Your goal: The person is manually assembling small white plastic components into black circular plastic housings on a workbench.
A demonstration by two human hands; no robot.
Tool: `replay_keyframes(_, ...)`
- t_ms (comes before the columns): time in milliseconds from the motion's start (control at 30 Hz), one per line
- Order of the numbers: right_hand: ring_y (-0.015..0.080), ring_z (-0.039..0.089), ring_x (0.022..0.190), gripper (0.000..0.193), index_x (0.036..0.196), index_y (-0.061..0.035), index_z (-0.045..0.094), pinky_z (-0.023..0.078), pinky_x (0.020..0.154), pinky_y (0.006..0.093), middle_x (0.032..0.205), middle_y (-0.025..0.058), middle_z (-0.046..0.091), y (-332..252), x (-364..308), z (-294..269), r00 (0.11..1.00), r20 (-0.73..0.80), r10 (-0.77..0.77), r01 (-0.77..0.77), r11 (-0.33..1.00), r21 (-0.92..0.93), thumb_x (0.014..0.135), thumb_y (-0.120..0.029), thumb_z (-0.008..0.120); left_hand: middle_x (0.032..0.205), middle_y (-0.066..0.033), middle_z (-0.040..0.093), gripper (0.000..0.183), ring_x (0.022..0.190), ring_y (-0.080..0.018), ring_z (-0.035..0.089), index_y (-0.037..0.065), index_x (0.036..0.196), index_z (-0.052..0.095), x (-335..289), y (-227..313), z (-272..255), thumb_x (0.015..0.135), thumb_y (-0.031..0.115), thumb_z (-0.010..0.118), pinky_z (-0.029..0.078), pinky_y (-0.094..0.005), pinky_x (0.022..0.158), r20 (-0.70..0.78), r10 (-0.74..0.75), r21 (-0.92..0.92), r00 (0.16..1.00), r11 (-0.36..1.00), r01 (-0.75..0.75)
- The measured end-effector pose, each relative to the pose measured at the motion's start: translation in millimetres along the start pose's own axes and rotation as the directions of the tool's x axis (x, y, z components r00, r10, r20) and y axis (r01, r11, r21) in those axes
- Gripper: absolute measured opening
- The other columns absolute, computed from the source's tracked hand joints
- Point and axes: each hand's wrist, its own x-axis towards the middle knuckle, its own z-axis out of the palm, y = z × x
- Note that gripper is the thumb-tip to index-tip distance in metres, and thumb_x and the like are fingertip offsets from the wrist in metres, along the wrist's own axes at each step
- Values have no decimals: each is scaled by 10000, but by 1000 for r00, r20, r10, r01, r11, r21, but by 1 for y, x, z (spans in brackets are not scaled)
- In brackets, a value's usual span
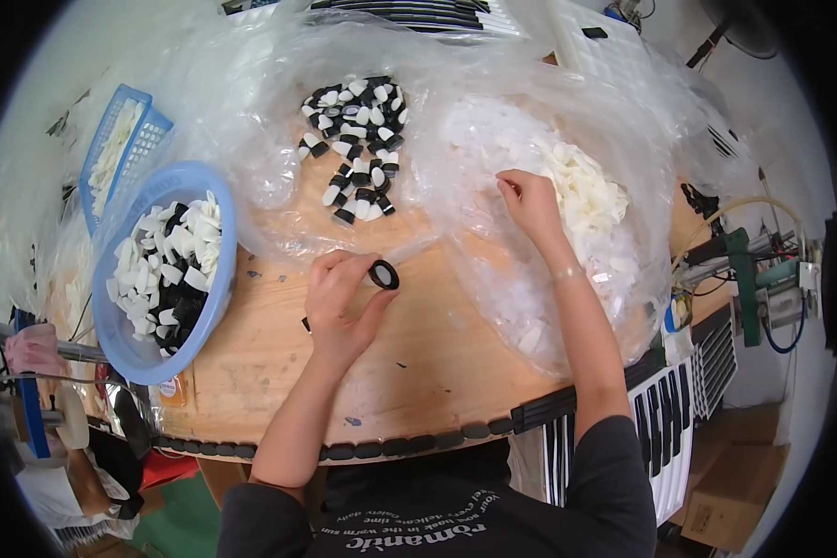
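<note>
My left hand [340,302] grips a short black round cap [383,274] between thumb and fingers, its open end showing a pale inside. To the right, my right hand [533,206] reaches over a spread clear plastic bag [470,270]. Its thumb and fingertips are pinched together, and whatever they hold is too small to make out. Beside that hand, the bag contains a heap of cream-white flat pieces [588,191] and many translucent ones [493,135]. A pile of small black-and-white capped parts [358,130] lies on the wooden table [437,372] beyond my left hand.
At the left stands a blue basin [105,321] of white and black pieces. Behind it is a blue basket [155,126] with cream pieces. Black oval pieces [395,447] line the table's near edge. Black strips [549,409] lie near my right elbow; metal equipment [772,288] stands far right.
</note>
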Motion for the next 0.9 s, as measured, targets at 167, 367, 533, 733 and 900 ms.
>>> replay_keyframes(167, 48, 573, 612, 133, 992, 11, 679, 458, 547, 193, 744, 5, 648, -117, -65, -7, 946, 281, 163, -322, 572, 754, 874, -37, 642, 962, -85, 658, 472, 935, -260, 568, 35, 1036, 663, -3, -2, 2, 585, -11, 795, 470, -349, 792, 25, 39, 51, 999, 998, -40)
replay_keyframes(367, 51, 569, 623, 116, 959, 13, 673, 446, 542, 167, 857, 45, 637, -148, -88, 11, 969, 249, 1, -207, 558, 804, 857, 49, 632, 977, -112, 655, 489, 884, -300, 593, -7, 1038, 642, -7, -6, 9, 571, -24, 787, 481, -387, 784, 52, 178, 76, 983, 980, -182)
replay_keyframes(533, 82, 599, 711, 131, 954, 25, 661, 485, 588, 183, 930, 67, 605, -146, -93, 12, 988, 154, -18, -115, 583, 805, 847, 87, 616, 969, -131, 651, 490, 870, -311, 599, -30, 1029, 630, -5, -1, 7, 563, -34, 780, 482, -398, 776, 64, 187, 18, 980, 982, -188)
replay_keyframes(733, 79, 613, 784, 194, 1028, 16, 632, 503, 649, 190, 929, 61, 615, -148, -99, 13, 989, 145, -37, -91, 624, 776, 850, 89, 606, 950, -141, 645, 488, 861, -316, 592, -38, 1027, 626, -8, -2, 9, 565, -36, 781, 479, -399, 773, 69, 201, -26, 977, 980, -199)
replay_keyframes(900, 76, 616, 830, 233, 1103, 17, 598, 508, 713, 204, 943, 44, 634, -147, -99, 12, 942, 332, 38, -303, 521, 798, 873, 54, 599, 945, -125, 626, 483, 871, -299, 583, -27, 1041, 628, -6, -5, 11, 586, 33, 779, 447, -398, 763, 65, 225, -41, 972, 974, -223)
